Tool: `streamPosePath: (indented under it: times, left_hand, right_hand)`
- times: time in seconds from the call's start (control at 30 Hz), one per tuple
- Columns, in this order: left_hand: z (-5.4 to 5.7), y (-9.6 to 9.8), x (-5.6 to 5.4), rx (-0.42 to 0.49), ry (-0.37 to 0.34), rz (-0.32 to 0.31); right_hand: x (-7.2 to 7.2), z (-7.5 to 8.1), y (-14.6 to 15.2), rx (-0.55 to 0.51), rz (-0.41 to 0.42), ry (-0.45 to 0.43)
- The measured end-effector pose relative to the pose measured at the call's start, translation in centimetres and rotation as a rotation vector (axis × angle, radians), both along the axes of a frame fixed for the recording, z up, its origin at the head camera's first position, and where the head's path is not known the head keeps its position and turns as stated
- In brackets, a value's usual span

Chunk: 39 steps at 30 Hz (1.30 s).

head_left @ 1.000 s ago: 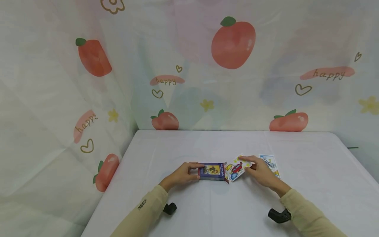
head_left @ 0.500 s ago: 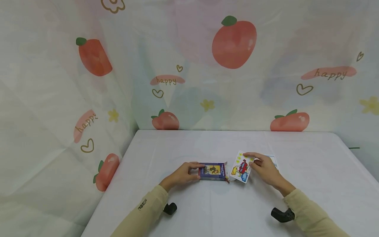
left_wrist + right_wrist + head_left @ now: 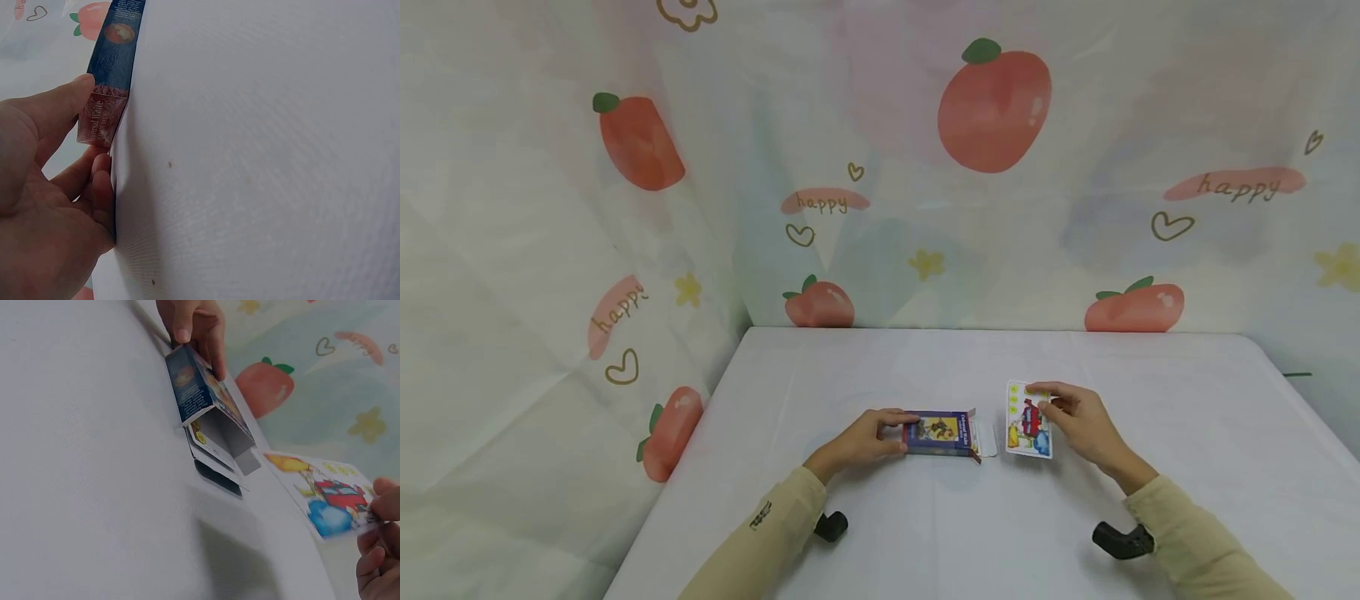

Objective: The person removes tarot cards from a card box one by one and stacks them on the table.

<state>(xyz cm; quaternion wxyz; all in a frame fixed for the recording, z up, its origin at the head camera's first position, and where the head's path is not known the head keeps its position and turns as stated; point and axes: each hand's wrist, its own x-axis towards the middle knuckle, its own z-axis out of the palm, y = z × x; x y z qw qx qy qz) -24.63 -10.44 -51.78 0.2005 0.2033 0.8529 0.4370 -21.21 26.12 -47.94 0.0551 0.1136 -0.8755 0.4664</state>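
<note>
A blue card box (image 3: 937, 433) lies flat on the white table, its right end flap (image 3: 987, 437) folded out. My left hand (image 3: 863, 439) holds its left end, thumb on the near side and fingers over the top; the left wrist view shows the box's red end (image 3: 103, 119) by the thumb. The right wrist view looks into the open end, where the edge of a card (image 3: 203, 439) shows inside. Right of the box, my right hand (image 3: 1081, 427) pinches an illustrated card (image 3: 1028, 421) by its right side, raised above the table, picture facing me.
Black curved pieces stick out by both wrists, one near the left sleeve (image 3: 831, 527) and one near the right sleeve (image 3: 1122, 540). A patterned cloth backdrop (image 3: 880, 167) stands along the table's far and left edges.
My right hand has drawn the card rightward from the box's open end and turned it more upright. A second card behind that hand has become hidden. The left hand and box have stayed put.
</note>
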Motion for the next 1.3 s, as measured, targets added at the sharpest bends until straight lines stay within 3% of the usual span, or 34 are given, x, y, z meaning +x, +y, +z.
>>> streamPosePath:
  times: [0.3, 0.77, 1.3]
  left_hand:
    - [0.3, 0.0, 0.2, -0.009, 0.005, 0.003]
    - [0.3, 0.1, 0.2, -0.022, 0.015, -0.003]
    - [0.2, 0.1, 0.2, -0.017, 0.020, 0.004]
  right_hand:
    - [0.1, 0.4, 0.7, 0.009, -0.088, -0.047]
    - [-0.2, 0.6, 3.0, 0.017, -0.084, -0.043]
    - [-0.6, 0.1, 6.5, 0.039, -0.139, -0.091]
